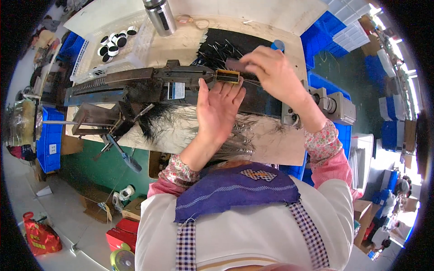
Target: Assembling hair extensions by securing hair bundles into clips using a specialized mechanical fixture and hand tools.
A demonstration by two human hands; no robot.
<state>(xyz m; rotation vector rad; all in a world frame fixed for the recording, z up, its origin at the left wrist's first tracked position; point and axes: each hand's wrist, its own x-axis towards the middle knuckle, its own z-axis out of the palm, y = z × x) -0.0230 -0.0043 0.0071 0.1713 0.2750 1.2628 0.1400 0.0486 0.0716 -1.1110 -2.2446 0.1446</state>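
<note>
My left hand (218, 108) lies palm up, fingers stretched out, its fingertips at the near edge of a small yellow-edged rectangular frame (227, 76). That frame sits at the end of a long dark metal bench machine (149, 83). My right hand (273, 70) is above and to the right, fingers bent in, slightly blurred. Between its thumb and forefinger shows a small brown block (235, 64). Behind it, a black cloth (244, 43) carries thin metal rods and dark bristles. Loose grey strands (239, 144) lie on the board to the near side.
At the back left, a clear plastic basket (140, 49) holds several white-and-black round pieces (113, 45). A steel flask (160, 18) stands beside it. A lever with a blue handle (129, 160) hangs off the front edge. Blue crates (323, 31) and a grey motor (339, 108) border the right side.
</note>
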